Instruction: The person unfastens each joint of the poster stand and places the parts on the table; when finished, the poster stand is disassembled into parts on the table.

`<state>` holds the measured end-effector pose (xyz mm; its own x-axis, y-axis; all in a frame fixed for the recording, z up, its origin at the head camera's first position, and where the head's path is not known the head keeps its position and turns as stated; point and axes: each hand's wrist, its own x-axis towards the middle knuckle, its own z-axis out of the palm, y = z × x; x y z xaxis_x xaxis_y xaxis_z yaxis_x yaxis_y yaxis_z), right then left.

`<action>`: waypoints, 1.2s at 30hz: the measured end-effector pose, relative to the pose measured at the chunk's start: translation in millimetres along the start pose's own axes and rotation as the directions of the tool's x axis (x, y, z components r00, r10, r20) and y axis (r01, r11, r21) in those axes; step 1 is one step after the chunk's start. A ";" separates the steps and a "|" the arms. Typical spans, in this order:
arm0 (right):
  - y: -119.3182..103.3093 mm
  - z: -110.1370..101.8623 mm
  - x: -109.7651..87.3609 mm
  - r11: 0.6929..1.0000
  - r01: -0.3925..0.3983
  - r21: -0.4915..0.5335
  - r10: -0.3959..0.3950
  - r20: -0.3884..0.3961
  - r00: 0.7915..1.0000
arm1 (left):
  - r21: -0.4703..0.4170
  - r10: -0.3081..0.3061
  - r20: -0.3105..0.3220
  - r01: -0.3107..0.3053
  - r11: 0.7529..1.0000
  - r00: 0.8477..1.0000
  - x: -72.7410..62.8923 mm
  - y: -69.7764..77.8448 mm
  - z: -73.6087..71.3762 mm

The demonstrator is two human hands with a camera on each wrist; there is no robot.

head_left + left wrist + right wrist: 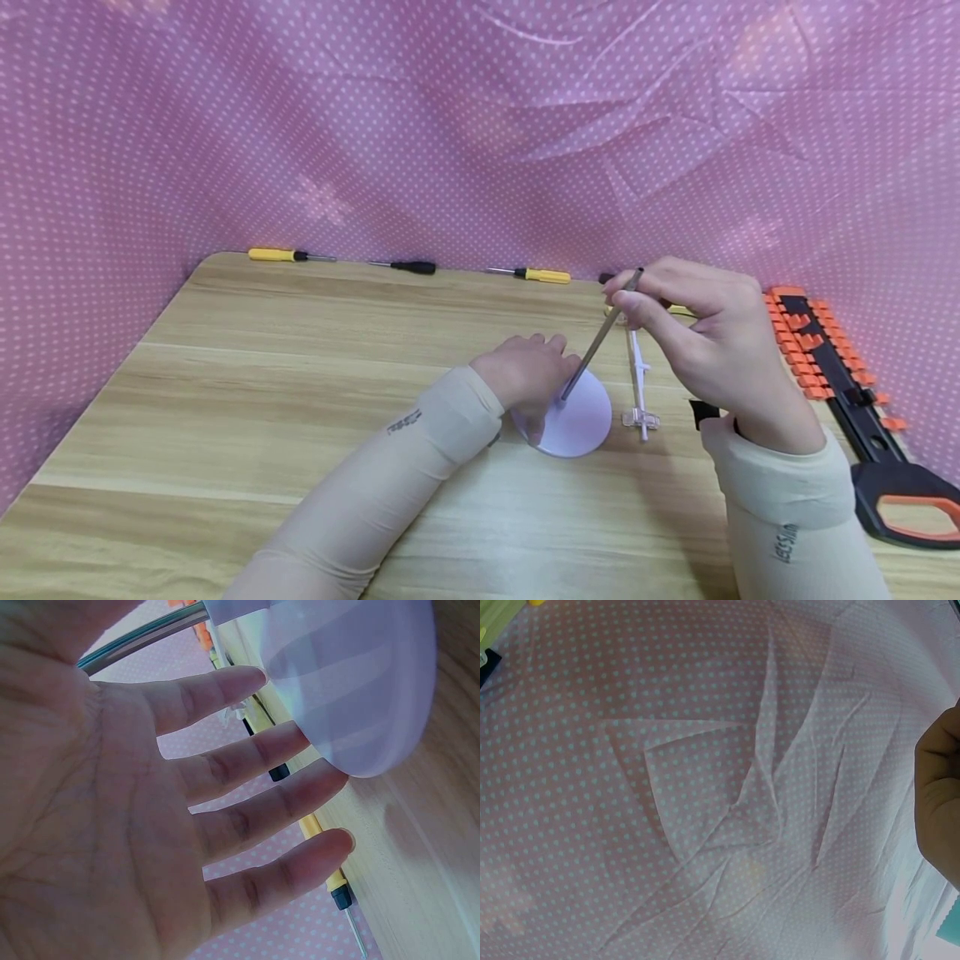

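Observation:
A round pale, white-lilac base (585, 421) sits low over the table. A slim metal tube (600, 342) rises from its middle, leaning to the right. My left hand (528, 375) grips the base's left and back rim, thumb toward me; in the left wrist view the fingertips touch the base's edge (390, 750), and the thumb is mostly out of sight. Near its upper end, my right hand (705, 325) pinches the tube between thumb and fingers. Only a sliver of that hand (937, 795) shows in the right wrist view. A thin white bar with clear end pieces (639, 375) lies right of the base.
Along the back edge lie a yellow screwdriver (273, 254), a black one (412, 267) and another yellow one (547, 276). A black rack with orange clips (810, 342) and a looped handle lies at right. Pink dotted cloth (450, 125) hangs behind the table.

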<state>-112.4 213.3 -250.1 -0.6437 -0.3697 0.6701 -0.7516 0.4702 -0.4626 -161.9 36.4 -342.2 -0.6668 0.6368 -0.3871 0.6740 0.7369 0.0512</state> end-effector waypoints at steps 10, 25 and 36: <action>0.3 0.0 -0.1 1.000 0.003 -0.003 -0.003 -0.007 1.000 | 0.005 0.002 -0.003 -0.002 1.000 1.000 -0.2 0.2 0.7; 0.5 0.3 0.5 1.000 0.009 0.000 -0.009 -0.004 1.000 | 0.005 0.004 0.002 -0.004 1.000 1.000 -1.3 -0.1 0.1; -0.7 0.1 0.9 0.999 0.002 0.040 -0.001 -0.031 1.000 | 0.000 0.003 0.005 -0.003 1.000 1.000 -0.8 -0.2 -0.1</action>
<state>-112.5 212.6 -249.2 -0.6381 -0.3456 0.6880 -0.7583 0.4371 -0.4837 -161.5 35.7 -341.8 -0.6633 0.6376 -0.3918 0.6759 0.7352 0.0523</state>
